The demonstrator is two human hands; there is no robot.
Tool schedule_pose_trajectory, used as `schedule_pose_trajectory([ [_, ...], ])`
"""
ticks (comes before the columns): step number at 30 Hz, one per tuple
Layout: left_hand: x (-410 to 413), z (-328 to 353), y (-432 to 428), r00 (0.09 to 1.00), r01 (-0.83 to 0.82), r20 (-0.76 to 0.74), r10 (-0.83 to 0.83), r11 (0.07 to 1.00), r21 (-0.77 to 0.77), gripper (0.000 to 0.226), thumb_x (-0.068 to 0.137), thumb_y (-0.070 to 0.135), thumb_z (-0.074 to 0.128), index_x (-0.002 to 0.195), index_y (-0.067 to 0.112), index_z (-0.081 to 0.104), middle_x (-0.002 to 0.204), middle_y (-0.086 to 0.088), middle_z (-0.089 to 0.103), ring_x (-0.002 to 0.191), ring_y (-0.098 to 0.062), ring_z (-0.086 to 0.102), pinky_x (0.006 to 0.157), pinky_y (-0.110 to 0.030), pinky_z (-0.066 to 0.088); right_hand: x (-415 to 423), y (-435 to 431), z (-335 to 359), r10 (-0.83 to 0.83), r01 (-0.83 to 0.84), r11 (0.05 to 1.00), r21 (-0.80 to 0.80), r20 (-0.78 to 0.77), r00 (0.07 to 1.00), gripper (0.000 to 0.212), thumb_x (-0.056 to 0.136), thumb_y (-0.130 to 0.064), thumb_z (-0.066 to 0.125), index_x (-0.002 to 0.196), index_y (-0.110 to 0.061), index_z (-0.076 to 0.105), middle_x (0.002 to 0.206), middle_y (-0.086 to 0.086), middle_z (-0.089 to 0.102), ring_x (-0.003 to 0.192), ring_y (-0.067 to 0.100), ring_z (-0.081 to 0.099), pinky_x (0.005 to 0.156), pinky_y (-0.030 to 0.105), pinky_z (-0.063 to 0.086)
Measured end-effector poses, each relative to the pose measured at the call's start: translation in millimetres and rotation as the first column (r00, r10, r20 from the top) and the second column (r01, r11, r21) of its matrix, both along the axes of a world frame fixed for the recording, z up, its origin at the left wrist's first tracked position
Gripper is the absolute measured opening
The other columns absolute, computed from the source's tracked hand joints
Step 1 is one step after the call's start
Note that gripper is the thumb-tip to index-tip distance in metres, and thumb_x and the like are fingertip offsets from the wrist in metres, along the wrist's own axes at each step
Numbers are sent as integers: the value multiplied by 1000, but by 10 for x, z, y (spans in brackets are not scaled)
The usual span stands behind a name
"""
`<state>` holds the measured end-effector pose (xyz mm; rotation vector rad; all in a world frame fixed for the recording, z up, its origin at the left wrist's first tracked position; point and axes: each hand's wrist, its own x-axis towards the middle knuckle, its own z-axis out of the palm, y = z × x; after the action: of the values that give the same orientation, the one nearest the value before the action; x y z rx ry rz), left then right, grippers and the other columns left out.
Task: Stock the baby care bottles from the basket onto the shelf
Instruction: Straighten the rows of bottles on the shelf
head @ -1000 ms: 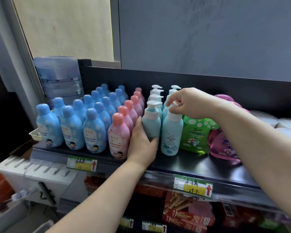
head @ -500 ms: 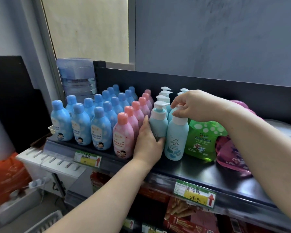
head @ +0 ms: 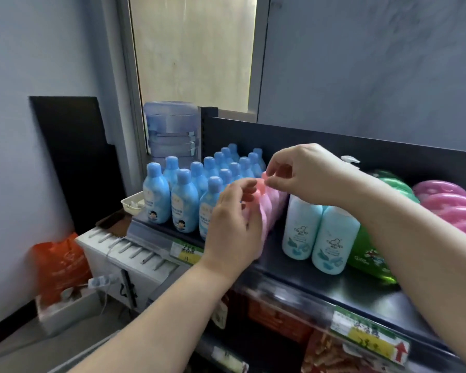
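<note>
Black shelf (head: 347,286) full of bottles. On the left side, blue bottles (head: 184,200) in rows, upright, packed tight, blue caps on top. Next to them, a row of pink bottles (head: 273,208), blurry, partly hidden by the hands. Then two pale pump bottles (head: 318,232) at the front, side by side, touching, with a white pump (head: 350,159) peeking up behind. Further right, a green pouch (head: 371,254) with white spots, then pink pouches (head: 452,208) lying in a pile.

Left hand (head: 233,224) up in front of the pink row, fingers curled loosely near the front pink bottle. Touching it or not: cannot tell, too blurry. Right hand (head: 304,175) over the pink row, thumb and fingers pinched close together at a pink cap. Holding the cap or just near it: cannot tell.

No basket to be seen.

Beside the shelf on the left, a small white tray (head: 132,204) with little bits inside, too small to make out. Behind it, a big water jug (head: 171,130), see-through blue. Low on the floor, an orange bag (head: 61,262) and a white box (head: 65,310) with something inside, unclear what.

Yellow and green price tags (head: 371,343) on the front edge of the shelf. Under the shelf, red packs (head: 280,319), blurry.
</note>
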<state>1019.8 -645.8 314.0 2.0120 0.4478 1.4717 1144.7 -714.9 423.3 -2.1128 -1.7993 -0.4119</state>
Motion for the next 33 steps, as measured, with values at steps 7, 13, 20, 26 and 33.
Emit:
schedule_pose_trajectory([
  [7, -668, -216, 927, 965, -221, 114, 236, 966, -135, 33, 88, 6, 57, 112, 22, 41, 107, -2, 50, 97, -17, 53, 86, -37, 49, -495, 558, -94, -9, 8, 998, -57, -14, 1000, 23, 90, -34, 60, 106, -22, 70, 90, -10, 64, 79, 10, 55, 85, 30, 46],
  [13, -943, -460, 1783, 960, -242, -213, 183, 924, -295, 64, 84, 13, 65, 140, 10, 33, 128, -11, 45, 117, -27, 47, 102, -48, 40, -725, 1019, -126, -105, 109, 988, -109, 39, 994, 29, 94, -29, 54, 120, -22, 65, 114, -7, 66, 107, 12, 56, 68, 13, 31],
  [20, -875, -491, 2196, 921, -66, -384, -67, 944, -322, 77, 86, 22, 67, 148, 18, 23, 140, -6, 49, 128, -23, 46, 107, -36, 36, -842, 1453, -151, -228, 224, 965, -133, -17, 973, 31, 95, -20, 48, 121, -18, 65, 117, -3, 65, 111, 18, 56, 86, 23, 39],
  [26, -830, -539, 2292, 922, -22, -371, -106, 946, -323, 75, 85, 27, 69, 146, 26, 26, 134, 0, 54, 121, -20, 51, 103, -39, 42, -899, 2027, -60, -209, 194, 967, -165, -82, 974, 37, 97, -23, 50, 133, -21, 56, 129, -3, 58, 120, 16, 51, 89, 19, 35],
  [33, -805, -550, 2344, 924, -20, -370, -99, 952, -305, 76, 82, 27, 71, 145, 22, 28, 130, -4, 55, 120, -21, 52, 103, -41, 41, -839, 2518, -147, -189, 151, 920, -361, -73, 979, 38, 89, -21, 62, 126, -23, 58, 108, 1, 61, 99, 23, 63, 79, 27, 47],
])
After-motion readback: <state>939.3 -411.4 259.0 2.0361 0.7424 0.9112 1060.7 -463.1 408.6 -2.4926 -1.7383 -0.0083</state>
